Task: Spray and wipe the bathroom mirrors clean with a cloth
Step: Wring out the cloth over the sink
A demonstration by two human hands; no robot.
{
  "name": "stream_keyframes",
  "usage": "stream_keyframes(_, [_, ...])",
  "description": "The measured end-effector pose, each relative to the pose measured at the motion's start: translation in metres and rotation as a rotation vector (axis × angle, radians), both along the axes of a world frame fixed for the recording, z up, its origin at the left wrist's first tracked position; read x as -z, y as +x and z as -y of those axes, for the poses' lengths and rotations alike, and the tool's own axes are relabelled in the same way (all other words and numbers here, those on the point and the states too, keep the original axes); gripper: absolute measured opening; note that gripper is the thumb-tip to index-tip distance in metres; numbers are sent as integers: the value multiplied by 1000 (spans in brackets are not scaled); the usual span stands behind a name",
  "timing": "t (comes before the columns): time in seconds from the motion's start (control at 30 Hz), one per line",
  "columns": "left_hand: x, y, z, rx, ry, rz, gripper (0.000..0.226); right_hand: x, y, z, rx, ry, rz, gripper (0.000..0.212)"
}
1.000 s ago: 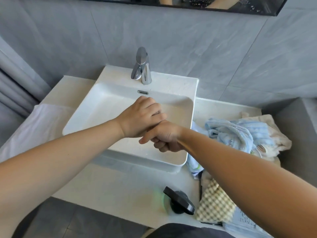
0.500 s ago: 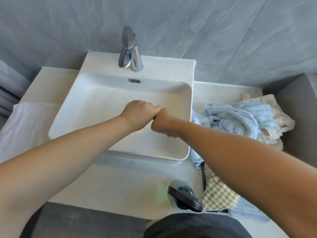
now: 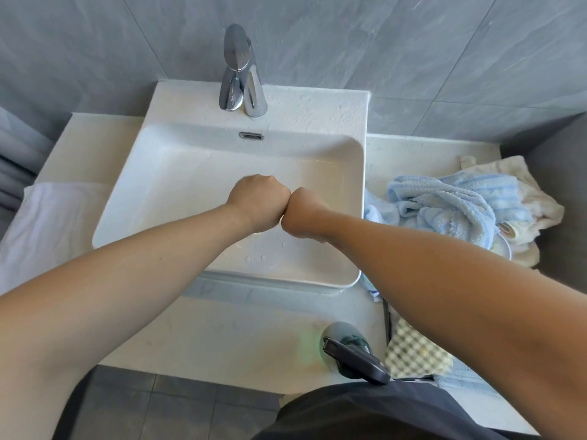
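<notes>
Head view: left hand (image 3: 258, 202) and right hand (image 3: 303, 217), both curled into fists, touch knuckle to knuckle over the basin (image 3: 190, 173); blue cloth (image 3: 444, 204) lies crumpled on the worktop (image 3: 222, 338) beside it.

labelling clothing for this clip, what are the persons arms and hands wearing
The left hand and right hand are ungloved, with no watch or bracelet at the wrists. Both forearms are bare, no sleeve in view. Fingers are hidden, so rings cannot be told. A dark garment shows at the bottom edge.
</notes>
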State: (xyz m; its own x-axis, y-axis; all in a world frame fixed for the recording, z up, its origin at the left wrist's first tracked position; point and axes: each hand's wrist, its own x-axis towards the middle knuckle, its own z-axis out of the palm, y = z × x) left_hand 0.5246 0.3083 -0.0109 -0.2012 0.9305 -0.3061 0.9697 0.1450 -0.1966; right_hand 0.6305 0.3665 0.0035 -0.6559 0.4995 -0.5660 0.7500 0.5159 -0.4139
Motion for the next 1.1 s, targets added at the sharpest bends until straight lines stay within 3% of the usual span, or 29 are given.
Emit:
stream_keyframes(0.23, [16, 4, 5, -193, -8, 254, 25, 20, 0, 0, 6, 87, -9, 20])
stream_keyframes(0.37, [23, 11, 10, -259, -68, 394, 28, 25, 8, 0, -119, 197, -8, 17])
stream_keyframes(0.47, [27, 15, 16, -443, -39, 577, 31, 29, 10, -2, -253, 283, -13, 25])
stream_keyframes(0.53, [27, 19, 21, -596, -44, 695, 31, 30, 11, -1, -336, 320, 0, 18])
stream_keyframes(0.7, [25, 26, 28, -837, -183, 885, 28, 37, 13, 0, -431, 387, -17, 25])
stream_keyframes(0.83, [27, 25, 28, -727, -126, 804, 29, 38, 15, 2, -384, 341, -15, 17])
stream_keyframes(0.97, [15, 19, 24, -397, -68, 467, 28, 33, 17, -2, -262, 249, -75, 29])
stream_keyframes(1.1, [-7, 20, 24, -184, 40, 114, 18, 24, 17, -6, -173, 173, -88, 15])
